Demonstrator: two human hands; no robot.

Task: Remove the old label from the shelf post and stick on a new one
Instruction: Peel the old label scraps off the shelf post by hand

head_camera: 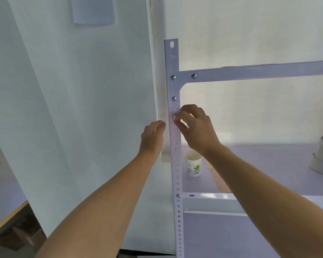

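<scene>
Right hand [196,127], fingertips on shelf post [174,86]

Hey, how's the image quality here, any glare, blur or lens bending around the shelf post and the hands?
Head view: the white perforated metal shelf post bows slightly from wide-angle distortion; head view: bright backlight washes out the wall behind the right hand; head view: the reddish label patch its fingers pinch is soft, detail unreadable.
</scene>
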